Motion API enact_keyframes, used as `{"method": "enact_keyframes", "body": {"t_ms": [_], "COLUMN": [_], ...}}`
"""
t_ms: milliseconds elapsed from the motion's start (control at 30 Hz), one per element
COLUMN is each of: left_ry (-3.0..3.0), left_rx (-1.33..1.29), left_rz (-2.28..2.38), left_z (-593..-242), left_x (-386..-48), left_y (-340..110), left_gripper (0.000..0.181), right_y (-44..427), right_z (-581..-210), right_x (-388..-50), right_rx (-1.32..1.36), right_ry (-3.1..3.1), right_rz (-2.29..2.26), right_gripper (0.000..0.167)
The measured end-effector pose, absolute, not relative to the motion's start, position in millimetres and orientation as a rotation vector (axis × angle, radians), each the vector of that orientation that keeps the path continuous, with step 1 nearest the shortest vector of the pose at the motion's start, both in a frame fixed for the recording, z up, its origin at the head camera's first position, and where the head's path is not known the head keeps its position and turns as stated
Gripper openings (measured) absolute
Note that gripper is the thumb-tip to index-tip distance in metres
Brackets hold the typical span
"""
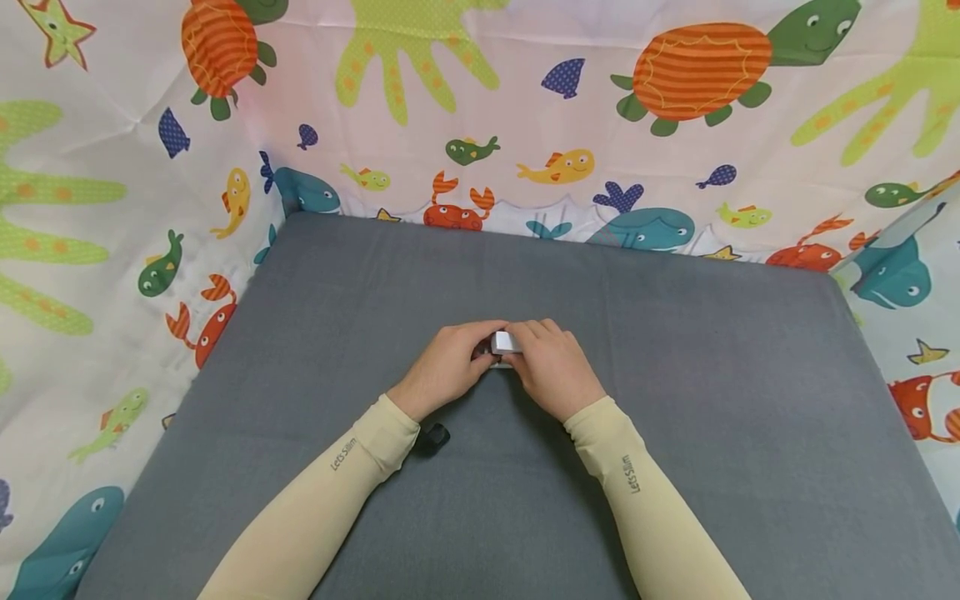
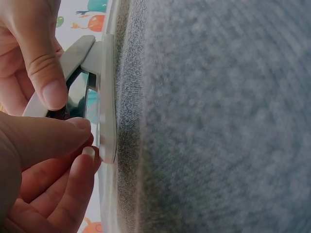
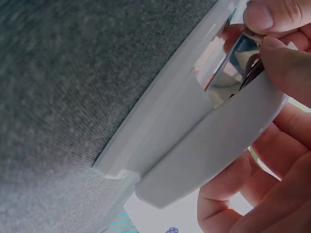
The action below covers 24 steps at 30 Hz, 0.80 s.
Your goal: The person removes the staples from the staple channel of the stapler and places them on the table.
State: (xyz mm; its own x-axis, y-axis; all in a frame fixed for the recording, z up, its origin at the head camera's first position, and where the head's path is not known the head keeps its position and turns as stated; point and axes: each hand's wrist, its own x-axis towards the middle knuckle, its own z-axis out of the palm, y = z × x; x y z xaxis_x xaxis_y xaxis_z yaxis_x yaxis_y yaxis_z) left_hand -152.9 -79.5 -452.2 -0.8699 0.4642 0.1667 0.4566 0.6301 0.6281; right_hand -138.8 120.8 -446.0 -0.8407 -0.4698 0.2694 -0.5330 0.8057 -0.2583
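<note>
The white stapler (image 1: 506, 342) stands on the grey table (image 1: 675, 375), its long axis roughly left to right; the right hand (image 1: 552, 367) pinches its top arm, the left hand (image 1: 444, 367) its open left end.

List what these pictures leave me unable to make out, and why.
- Head: most of the stapler, covered by the left hand and right hand.
- Head: what the black object is; too small and dark.
- Left wrist: the lower end of the metal strip, behind fingers.
- Right wrist: one end of the stapler base, cut off by the top edge.
</note>
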Motion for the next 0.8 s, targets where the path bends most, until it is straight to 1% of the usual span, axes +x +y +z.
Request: {"method": "enact_keyframes", "body": {"t_ms": [667, 800], "left_ry": [2.826, 2.825], "left_rx": [0.793, 0.792], "left_rz": [1.086, 1.086], "left_z": [-452, -452], "left_x": [-153, -154], "left_y": [-79, -78], "left_gripper": [0.036, 0.025], "right_y": [127, 130], "right_z": [-435, -433], "right_x": [-142, -143], "right_rx": [0.77, 0.766], "right_ry": [-2.838, -2.826], "right_rz": [0.613, 0.653], "right_gripper": [0.034, 0.032]}}
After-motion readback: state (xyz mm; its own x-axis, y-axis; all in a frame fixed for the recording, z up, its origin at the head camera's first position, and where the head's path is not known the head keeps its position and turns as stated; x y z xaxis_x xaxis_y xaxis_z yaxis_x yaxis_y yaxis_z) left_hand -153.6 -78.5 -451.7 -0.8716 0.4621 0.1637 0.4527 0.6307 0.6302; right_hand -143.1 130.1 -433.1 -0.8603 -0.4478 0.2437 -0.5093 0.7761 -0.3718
